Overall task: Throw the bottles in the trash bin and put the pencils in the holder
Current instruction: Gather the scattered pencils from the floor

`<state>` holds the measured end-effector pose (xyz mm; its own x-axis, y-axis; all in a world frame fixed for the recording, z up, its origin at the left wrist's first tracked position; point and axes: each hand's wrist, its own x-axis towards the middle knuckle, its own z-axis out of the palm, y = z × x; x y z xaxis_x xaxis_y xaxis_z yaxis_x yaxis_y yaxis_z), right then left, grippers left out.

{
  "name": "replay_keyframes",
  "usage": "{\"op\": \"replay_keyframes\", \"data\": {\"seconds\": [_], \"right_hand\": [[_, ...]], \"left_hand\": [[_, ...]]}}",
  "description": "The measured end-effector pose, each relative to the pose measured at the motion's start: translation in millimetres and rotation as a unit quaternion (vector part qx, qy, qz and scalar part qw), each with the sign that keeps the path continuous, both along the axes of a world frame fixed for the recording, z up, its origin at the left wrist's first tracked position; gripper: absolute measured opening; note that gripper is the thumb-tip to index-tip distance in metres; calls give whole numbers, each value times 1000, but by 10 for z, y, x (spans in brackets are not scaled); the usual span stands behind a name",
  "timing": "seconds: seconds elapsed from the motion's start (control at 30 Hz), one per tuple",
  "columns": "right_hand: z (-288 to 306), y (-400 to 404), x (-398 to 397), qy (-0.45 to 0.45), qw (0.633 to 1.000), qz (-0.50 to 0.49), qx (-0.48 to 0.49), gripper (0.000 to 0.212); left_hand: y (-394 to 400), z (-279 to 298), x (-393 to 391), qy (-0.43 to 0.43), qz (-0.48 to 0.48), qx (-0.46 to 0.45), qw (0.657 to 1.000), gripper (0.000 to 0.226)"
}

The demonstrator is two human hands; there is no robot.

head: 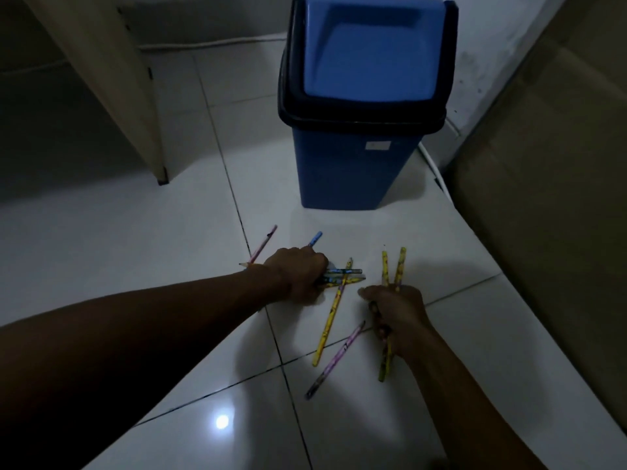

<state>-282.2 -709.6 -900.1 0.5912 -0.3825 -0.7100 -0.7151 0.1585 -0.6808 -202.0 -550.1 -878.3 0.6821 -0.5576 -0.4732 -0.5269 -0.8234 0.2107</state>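
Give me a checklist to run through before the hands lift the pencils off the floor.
1. Left hand closed on a bundle of pencils: ok.
2. Right hand gripping two yellow pencils: ok.
3. Loose pencils still on the floor: not ok; a long yellow pencil, a pink pencil and another pink pencil remain.
4. Holder in view: not ok, none visible.
5. Bottles left on the floor: none visible.
6. Trash bin lid shut: ok.
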Motion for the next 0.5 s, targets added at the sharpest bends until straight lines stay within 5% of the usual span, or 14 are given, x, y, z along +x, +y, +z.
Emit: {"op": "replay_keyframes", "data": {"seconds": [0.1,0.33,0.5], "right_hand": [[-69,74,19,13,996,56,-74,25],[-204,255,61,43,985,117,-121,83],[-26,350,147,51,998,28,-31,10]], "left_hand": [[-19,-1,-22,7,10,-2,1000,37],[-69,0,-56,-4,8,25,1000,38],[-109,17,-96,71,54,-19,996,23]]}}
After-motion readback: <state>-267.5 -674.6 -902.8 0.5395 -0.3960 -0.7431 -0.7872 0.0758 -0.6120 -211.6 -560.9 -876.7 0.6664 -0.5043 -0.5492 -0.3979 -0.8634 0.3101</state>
